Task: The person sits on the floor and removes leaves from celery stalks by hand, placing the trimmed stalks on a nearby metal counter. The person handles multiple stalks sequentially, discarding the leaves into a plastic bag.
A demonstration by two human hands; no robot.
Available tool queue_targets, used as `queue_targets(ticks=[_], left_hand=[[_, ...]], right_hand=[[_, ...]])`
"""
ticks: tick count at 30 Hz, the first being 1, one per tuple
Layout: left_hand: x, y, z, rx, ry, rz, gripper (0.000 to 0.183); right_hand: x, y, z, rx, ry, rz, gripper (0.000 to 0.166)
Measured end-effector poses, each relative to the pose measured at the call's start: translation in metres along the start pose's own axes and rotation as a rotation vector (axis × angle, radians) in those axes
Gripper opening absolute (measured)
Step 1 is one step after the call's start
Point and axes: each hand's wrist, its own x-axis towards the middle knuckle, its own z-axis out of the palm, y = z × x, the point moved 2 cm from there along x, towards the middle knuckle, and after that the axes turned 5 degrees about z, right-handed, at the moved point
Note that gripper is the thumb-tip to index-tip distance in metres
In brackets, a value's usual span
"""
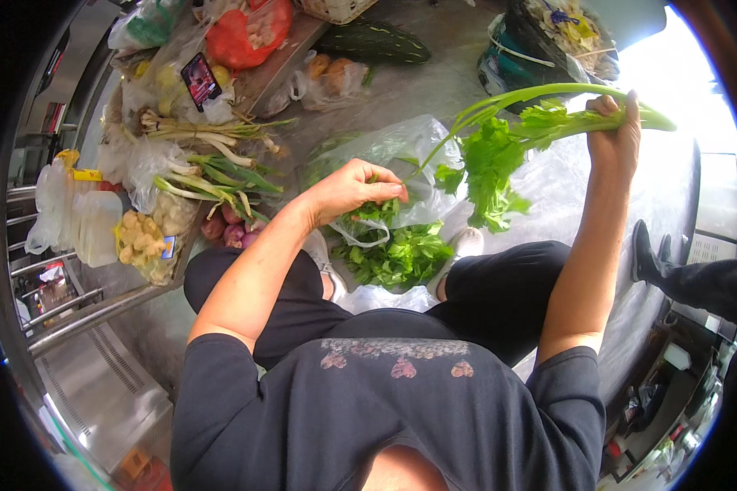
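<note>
My right hand (617, 126), raised at the right, grips a bunch of leafy celery stalks (565, 123) near their pale base, with the leaves hanging to the left. Closed on leafy green sprigs, my left hand (368, 190) is above a clear plastic bag (424, 147) on the floor. A thin stem runs from near its fingertips towards the celery. Cut celery leaves (405, 255) form a pile between my shoes, beside the bag's handles. What the bag holds is partly hidden.
Spring onions (221, 178), red onions (233, 227), bagged ginger (141, 239) and a phone (201, 81) are at the left. Farther off are a large green gourd (374, 42), bagged round produce (331, 73) and a lined waste bucket (528, 49). Another person's shoe (645, 251) shows at the right.
</note>
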Motion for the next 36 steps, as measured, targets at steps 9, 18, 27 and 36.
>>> queue_targets(ticks=[9, 18, 27, 36], left_hand=[[0.001, -0.008, -0.023, -0.227, 0.649, -0.009, 0.016], [0.001, -0.044, -0.058, -0.483, 0.895, -0.077, 0.013], [0.02, -0.04, 0.059, 0.262, -0.028, -0.006, 0.04], [0.01, -0.045, 0.071, 0.194, -0.273, -0.062, 0.05]], right_hand=[[-0.021, 0.025, 0.03, -0.074, 0.04, -0.041, 0.023], [-0.022, 0.011, 0.029, -0.068, 0.028, -0.171, 0.02], [-0.015, 0.017, 0.021, -0.038, -0.147, -0.032, 0.021], [-0.028, 0.03, 0.04, -0.037, -0.097, -0.032, 0.017]])
